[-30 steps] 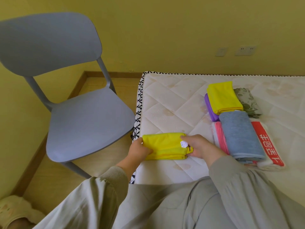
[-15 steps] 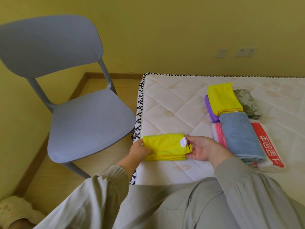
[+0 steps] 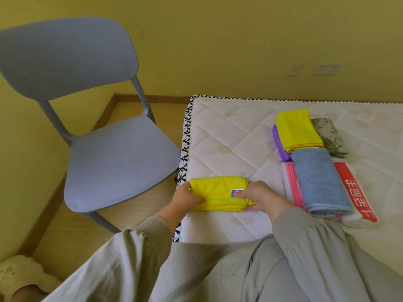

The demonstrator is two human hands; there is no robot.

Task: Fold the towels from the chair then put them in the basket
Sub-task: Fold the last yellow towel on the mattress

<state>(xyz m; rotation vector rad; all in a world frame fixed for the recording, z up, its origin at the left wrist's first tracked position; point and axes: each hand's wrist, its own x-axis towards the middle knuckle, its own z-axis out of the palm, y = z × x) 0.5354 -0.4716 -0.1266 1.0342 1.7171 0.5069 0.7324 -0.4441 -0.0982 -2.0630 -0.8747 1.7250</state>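
A folded yellow towel (image 3: 218, 191) lies on the mattress (image 3: 231, 136) near its left edge. My left hand (image 3: 187, 198) grips the towel's left end, thumb on top. My right hand (image 3: 259, 198) holds its right end, with fingers over the white label and the thumb under the fold. Further right lie folded towels: another yellow towel (image 3: 297, 129) on a purple towel (image 3: 279, 144), a blue towel (image 3: 318, 179) on a pink towel (image 3: 292, 184), a red and white towel (image 3: 355, 192) and a floral towel (image 3: 329, 134). The grey chair (image 3: 117, 158) on the left has a bare seat. No basket is in view.
The yellow wall (image 3: 218, 40) with sockets stands behind the mattress. Wooden floor (image 3: 65, 223) lies between the chair and the mattress. My grey-clad legs (image 3: 218, 269) fill the foreground, and a fluffy slipper (image 3: 19, 273) shows at bottom left.
My right hand turned over from palm up onto the towel's right end, fingers now on the label. The left hand and the towel stayed in place.
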